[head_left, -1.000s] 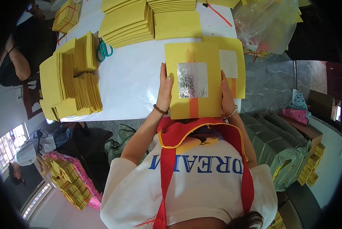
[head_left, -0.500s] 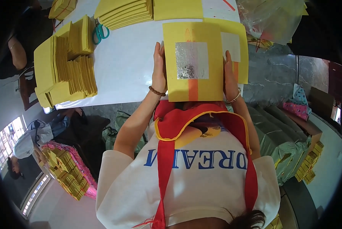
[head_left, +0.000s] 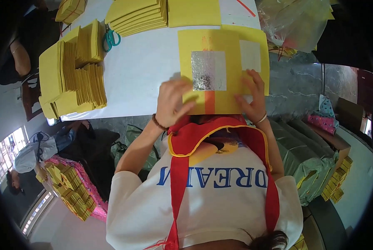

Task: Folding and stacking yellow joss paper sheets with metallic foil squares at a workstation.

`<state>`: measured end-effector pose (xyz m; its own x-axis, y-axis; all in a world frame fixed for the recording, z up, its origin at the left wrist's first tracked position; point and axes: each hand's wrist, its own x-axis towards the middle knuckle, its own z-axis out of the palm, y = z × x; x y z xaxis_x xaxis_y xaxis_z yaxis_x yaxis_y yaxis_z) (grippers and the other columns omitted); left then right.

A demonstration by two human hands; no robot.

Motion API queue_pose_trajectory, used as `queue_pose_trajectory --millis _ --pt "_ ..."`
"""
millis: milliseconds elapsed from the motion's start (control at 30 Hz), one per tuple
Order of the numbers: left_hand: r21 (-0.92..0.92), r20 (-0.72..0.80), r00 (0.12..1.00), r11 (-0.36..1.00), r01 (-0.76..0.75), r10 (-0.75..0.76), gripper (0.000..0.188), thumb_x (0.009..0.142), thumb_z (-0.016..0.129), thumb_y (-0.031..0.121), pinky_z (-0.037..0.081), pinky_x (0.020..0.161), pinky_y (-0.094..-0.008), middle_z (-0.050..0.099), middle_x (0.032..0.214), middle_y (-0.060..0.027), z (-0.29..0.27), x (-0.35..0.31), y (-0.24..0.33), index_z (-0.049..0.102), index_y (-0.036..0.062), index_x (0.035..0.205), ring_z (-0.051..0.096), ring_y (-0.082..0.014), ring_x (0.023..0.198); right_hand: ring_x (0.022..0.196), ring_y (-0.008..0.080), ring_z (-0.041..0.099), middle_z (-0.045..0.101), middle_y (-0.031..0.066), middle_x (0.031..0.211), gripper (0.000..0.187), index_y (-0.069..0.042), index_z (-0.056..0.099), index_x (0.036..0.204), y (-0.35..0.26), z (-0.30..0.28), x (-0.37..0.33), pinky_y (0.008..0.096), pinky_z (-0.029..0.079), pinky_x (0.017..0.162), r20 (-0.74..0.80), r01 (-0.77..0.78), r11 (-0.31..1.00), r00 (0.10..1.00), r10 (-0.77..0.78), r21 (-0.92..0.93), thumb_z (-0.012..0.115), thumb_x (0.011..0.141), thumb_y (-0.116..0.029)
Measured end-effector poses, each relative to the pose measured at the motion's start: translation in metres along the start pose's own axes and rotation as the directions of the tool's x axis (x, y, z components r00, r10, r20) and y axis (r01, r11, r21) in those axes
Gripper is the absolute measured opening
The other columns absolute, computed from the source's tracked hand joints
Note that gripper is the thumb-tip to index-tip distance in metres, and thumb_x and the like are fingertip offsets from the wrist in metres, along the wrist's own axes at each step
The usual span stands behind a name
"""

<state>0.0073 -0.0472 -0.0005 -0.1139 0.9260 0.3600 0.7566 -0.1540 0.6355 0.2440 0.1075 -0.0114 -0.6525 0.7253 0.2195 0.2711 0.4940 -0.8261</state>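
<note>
A yellow joss paper stack point(head_left: 230, 100) lies at the table's front edge, with a silver foil square and an orange stripe on its top sheet. My left hand point(head_left: 172, 100) hovers at its left edge, fingers spread and slightly blurred, thumb over the paper. At the right edge my right hand point(head_left: 254, 95) is open too, fingers curved and apart. Neither hand grips the paper, though whether the fingertips touch it I cannot tell. A second yellow joss paper sheet point(head_left: 264, 54) with a pale square shows from under the stack's right side, partly hidden by my right hand.
Folded yellow paper bundles point(head_left: 51, 68) stand on the white table point(head_left: 132, 75) at left, beside teal-handled scissors point(head_left: 110, 40). More yellow paper point(head_left: 138, 14) is fanned at the back. A clear plastic bag point(head_left: 292, 25) sits back right, and green wrapped bundles point(head_left: 307, 154) stand right of me.
Both hands have left their flat, upright position along the stack's sides. They have come nearer to me and inward over its edges, with fingers now bent and spread. The stack stays in place.
</note>
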Motion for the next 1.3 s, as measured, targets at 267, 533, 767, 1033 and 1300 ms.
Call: queue_pose_trajectory --millis 267,533,767,1033,1300 --pt "0.155 0.317 0.937 0.966 -0.207 0.15 0.049 0.066 0.072 0.031 0.037 0.081 -0.0356 0.052 0.108 -0.0044 -0.005 -0.006 0.017 0.057 0.0108 0.109 0.048 -0.0222 0.1 0.117 0.029 0.043 0.053 0.0063 0.115 0.027 -0.014 0.063 0.097 -0.002 0.002 0.002 0.0403 0.034 0.095 0.334 0.309 0.929 0.914 -0.23 -0.205 0.069 0.072 -0.02" --pt "0.194 0.278 0.933 0.938 -0.286 0.227 0.04 0.065 0.07 0.017 0.04 0.078 -0.0333 0.054 0.105 -0.0041 0.003 -0.009 0.012 0.06 0.0106 0.103 0.051 -0.0212 0.097 0.121 0.029 0.041 0.058 0.0075 0.112 0.022 -0.006 0.062 0.098 0.007 -0.001 -0.002 0.04 0.031 0.1 0.255 -0.049 0.96 0.967 -0.023 0.274 0.063 0.077 -0.01" --pt "0.08 0.154 0.954 0.959 -0.272 0.257 0.028 0.067 0.068 0.005 0.044 0.065 -0.0316 0.059 0.082 -0.0049 -0.001 0.004 0.009 0.062 0.0074 0.095 0.055 -0.0218 0.074 0.125 0.0278 0.037 0.058 0.0083 0.111 0.025 -0.004 0.061 0.101 0.018 0.005 -0.009 0.0392 0.027 0.102 0.23 -0.195 0.87 0.968 0.098 0.453 0.052 0.087 -0.023" --pt "-0.052 0.112 0.981 0.987 -0.155 0.16 0.016 0.075 0.063 0.001 0.043 0.058 -0.0331 0.056 0.068 -0.0077 0.002 0.016 0.004 0.063 0.0035 0.09 0.051 -0.0247 0.062 0.128 0.0272 0.033 0.049 0.0116 0.125 0.057 -0.006 0.054 0.118 0.015 0.004 -0.012 0.039 0.023 0.105 0.247 -0.13 0.87 0.969 0.01 0.475 0.063 0.074 -0.042" --pt "0.03 0.223 0.947 0.97 -0.243 0.23 0.016 0.075 0.063 0.006 0.044 0.06 -0.0328 0.056 0.074 -0.0072 -0.004 0.015 0.0 0.062 0.0046 0.092 0.054 -0.0228 0.069 0.131 0.0254 0.029 0.05 0.0065 0.127 0.059 -0.01 0.055 0.118 0.007 0.015 -0.012 0.0372 0.023 0.106 0.22 -0.214 0.917 0.965 0.144 0.336 0.068 0.06 -0.006"
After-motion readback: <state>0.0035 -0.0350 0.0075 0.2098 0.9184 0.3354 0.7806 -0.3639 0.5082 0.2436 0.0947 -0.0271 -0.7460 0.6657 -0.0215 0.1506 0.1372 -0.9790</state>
